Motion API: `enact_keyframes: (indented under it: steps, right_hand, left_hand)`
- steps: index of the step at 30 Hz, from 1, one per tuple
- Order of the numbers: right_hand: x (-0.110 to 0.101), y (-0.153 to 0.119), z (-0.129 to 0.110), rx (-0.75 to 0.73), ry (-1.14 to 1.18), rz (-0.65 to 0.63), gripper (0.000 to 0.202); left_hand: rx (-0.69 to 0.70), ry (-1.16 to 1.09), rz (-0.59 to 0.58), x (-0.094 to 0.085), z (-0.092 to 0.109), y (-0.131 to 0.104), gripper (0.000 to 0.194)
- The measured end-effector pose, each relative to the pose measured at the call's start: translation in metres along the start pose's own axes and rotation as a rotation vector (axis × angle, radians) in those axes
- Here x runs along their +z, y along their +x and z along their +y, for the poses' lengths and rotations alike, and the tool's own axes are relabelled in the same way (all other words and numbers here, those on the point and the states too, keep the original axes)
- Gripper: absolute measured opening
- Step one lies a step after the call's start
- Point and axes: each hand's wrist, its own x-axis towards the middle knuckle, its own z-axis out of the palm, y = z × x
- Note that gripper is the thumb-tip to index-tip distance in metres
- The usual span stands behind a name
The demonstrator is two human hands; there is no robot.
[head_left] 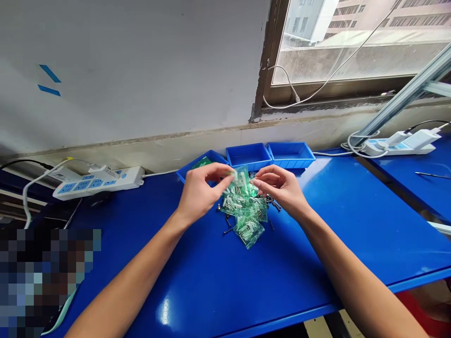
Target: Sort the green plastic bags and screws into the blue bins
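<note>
Both arms reach over the near edge of the bench (pixel 211 281) to a pile of green bags (pixel 246 216) in the middle, near the back edge. Left hand (pixel 199 192) and right hand (pixel 282 188) each pinch one bag (pixel 241 178) with curled fingers, holding it up over the pile. Three blue trays (pixel 289 155) sit close behind, along the back edge.

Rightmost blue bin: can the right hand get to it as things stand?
Probably yes. The rightmost blue bin sits just beyond the right hand, with bare tabletop between them, but that hand is pinching a small bag with the left hand.
</note>
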Motion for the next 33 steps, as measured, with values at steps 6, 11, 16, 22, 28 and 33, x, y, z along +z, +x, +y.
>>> enact_keyframes:
  steps: [6,11,16,22,28,33]
  right_hand:
    - [-0.027,-0.001,-0.003,-0.096,-0.705,-0.238,0.050]
    - [-0.026,0.000,0.003,0.029,-0.642,-0.388,0.045]
    - [-0.022,0.002,0.003,0.064,-0.341,-0.334,0.041]
    - [-0.021,0.003,-0.005,-0.034,-0.096,-0.078,0.044]
    - [-0.010,-0.001,-0.006,-0.081,0.017,-0.069,0.040]
    - [-0.008,-0.002,-0.003,-0.145,0.109,-0.135,0.035]
  left_hand:
    - [0.162,0.746,0.073,-0.028,-0.030,0.009,0.031]
    - [0.073,0.891,-0.131,-0.029,-0.046,0.011,0.045]
    - [0.117,0.802,-0.078,-0.020,-0.032,0.009,0.035]
    - [0.130,0.311,-0.191,-0.002,-0.009,0.001,0.026]
    - [-0.080,-0.159,-0.265,0.017,-0.006,-0.006,0.044]
    - [-0.131,-0.221,-0.178,0.018,-0.014,-0.004,0.047]
